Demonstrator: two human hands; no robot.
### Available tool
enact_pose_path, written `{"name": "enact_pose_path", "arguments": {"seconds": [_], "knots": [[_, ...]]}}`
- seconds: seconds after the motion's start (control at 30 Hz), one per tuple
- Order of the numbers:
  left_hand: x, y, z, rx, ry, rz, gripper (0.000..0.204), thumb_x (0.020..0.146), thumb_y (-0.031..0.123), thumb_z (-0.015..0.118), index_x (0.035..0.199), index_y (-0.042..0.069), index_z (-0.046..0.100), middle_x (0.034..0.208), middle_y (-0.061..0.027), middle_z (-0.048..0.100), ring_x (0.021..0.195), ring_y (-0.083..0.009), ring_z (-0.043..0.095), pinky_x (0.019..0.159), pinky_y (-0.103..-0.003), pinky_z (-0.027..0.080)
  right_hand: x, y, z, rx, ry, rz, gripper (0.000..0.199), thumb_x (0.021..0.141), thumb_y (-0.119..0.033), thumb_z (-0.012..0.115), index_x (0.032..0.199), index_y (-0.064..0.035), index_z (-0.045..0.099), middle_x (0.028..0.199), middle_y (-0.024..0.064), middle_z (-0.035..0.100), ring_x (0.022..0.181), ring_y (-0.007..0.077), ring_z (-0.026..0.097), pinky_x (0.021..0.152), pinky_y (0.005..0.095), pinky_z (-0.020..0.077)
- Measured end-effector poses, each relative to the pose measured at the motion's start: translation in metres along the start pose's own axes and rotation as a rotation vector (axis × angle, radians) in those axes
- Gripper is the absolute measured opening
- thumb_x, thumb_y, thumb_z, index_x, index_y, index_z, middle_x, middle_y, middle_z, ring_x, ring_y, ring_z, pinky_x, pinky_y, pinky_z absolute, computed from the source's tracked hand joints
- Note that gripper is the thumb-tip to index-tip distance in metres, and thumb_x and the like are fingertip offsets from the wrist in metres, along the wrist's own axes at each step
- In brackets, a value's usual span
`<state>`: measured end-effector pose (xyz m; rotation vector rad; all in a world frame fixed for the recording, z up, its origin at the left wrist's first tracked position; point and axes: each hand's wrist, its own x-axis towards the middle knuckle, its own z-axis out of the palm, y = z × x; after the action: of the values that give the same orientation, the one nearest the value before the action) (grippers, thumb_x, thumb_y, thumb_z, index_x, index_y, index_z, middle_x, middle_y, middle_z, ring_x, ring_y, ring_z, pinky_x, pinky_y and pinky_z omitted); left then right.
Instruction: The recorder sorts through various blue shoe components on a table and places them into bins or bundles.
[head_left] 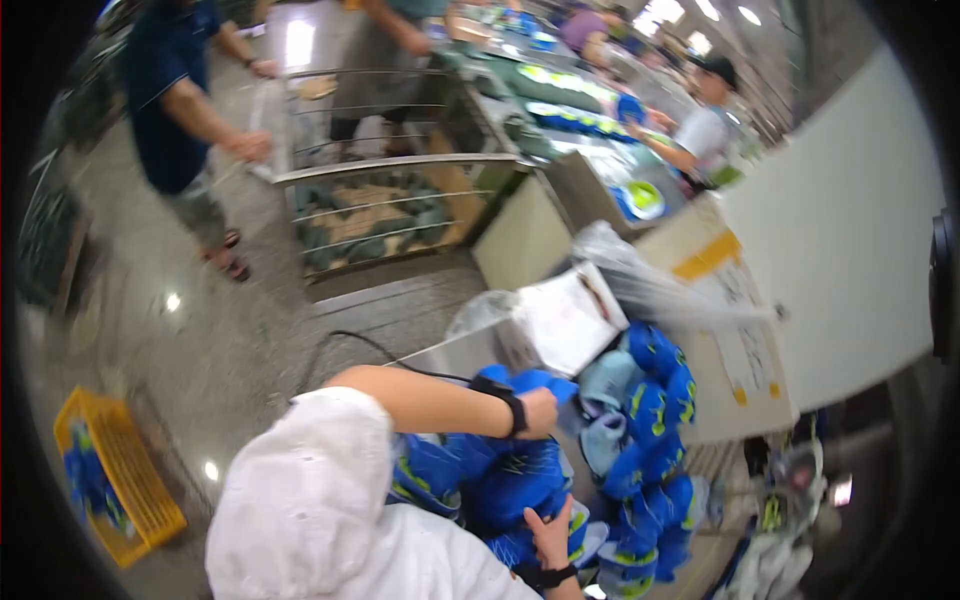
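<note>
Head view, one entry per item as I read it.

Left hand [540, 412]: reaches across from the white sleeve [310, 490], black wristband on the wrist. Grip closed on the top of a bundle of blue shoe parts [510, 475]; fingers curl into the fabric.

Right hand [550, 535]: comes up from the lower edge, also with a black wristband. Grip pressed against the lower side of the same bundle, fingers partly closed on it.

Bundle of blue shoe parts: blue with yellow-green marks, held between both hands just in front of my body.

Pile of blue pieces [655, 420]: more of the same, heaped just right of the bundle, with a few pale blue ones among them.

Clear plastic bag [640, 280]: open, lying over a white box [560, 320] behind the pile.

Yellow crate [120, 480]: on the floor at far left, some blue pieces inside.

Metal rack [390, 200]: beyond the floor; other people stand near it and along a long worktop [590, 150].
</note>
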<state>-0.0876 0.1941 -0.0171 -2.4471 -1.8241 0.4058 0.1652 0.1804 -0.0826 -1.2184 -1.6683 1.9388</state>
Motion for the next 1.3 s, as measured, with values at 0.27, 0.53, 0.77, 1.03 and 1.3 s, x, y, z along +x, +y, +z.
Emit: {"name": "enact_pose_path", "arguments": {"seconds": [0.27,0.53,0.77,1.03,1.3], "knots": [[0.092,0.109,-0.012,-0.305,-0.031,-0.321,0.024,0.075,0.023,0.052,0.092,0.009,0.062,0.079,-0.0069,0.063,0.068,-0.0267,0.060,0.055,-0.042,0.045,-0.025,-0.034,-0.096,-0.365,0.033,-0.125,0.098,0.056,0.001,0.073,0.134,-0.0022,0.014,0.117,0.0124,0.043,0.095,0.0258,0.048,0.083,0.0352,0.0398],[0.037,0.149,-0.028,-0.490,-0.021,-0.375,0.029,0.078,0.020,0.045,0.103,0.009,0.055,0.079,-0.0106,0.061,0.069,-0.0273,0.061,0.063,-0.039,0.045,0.117,-0.062,-0.230,0.843,-0.509,0.287,0.024,0.088,-0.023,0.042,0.101,-0.0060,0.053,0.085,0.0056,0.060,0.054,0.0115,0.052,0.039,0.0210,0.0359],[0.001,0.132,-0.023,-0.507,0.032,-0.294,0.023,0.073,0.016,0.050,0.091,0.016,0.063,0.097,-0.0092,0.056,0.091,-0.0265,0.056,0.075,-0.039,0.046,0.066,-0.096,-0.140,0.365,-0.102,-0.074,0.046,0.089,-0.022,0.046,0.129,-0.0078,0.029,0.118,0.0131,0.051,0.099,0.0248,0.057,0.037,0.0170,0.0330],[0.077,0.166,-0.108,-0.290,0.355,0.061,0.025,0.069,0.014,0.054,0.092,0.011,0.061,0.086,-0.0013,0.056,0.092,-0.0191,0.048,0.080,-0.030,0.039,0.045,-0.057,-0.225,-0.541,-0.131,-0.336,0.031,0.074,-0.011,0.059,0.103,0.0013,0.058,0.095,0.0145,0.062,0.088,0.0228,0.059,0.080,0.0307,0.0443],[0.127,0.163,-0.005,0.061,0.222,-0.002,0.014,0.067,0.022,0.050,0.067,0.013,0.060,0.067,-0.0050,0.058,0.073,-0.0218,0.054,0.073,-0.037,0.034,0.032,-0.071,-0.203,-1.137,-0.273,-0.666,0.023,0.073,-0.017,0.055,0.091,-0.0043,0.058,0.086,0.0180,0.060,0.080,0.0349,0.057,0.070,0.0403,0.0454]]}}
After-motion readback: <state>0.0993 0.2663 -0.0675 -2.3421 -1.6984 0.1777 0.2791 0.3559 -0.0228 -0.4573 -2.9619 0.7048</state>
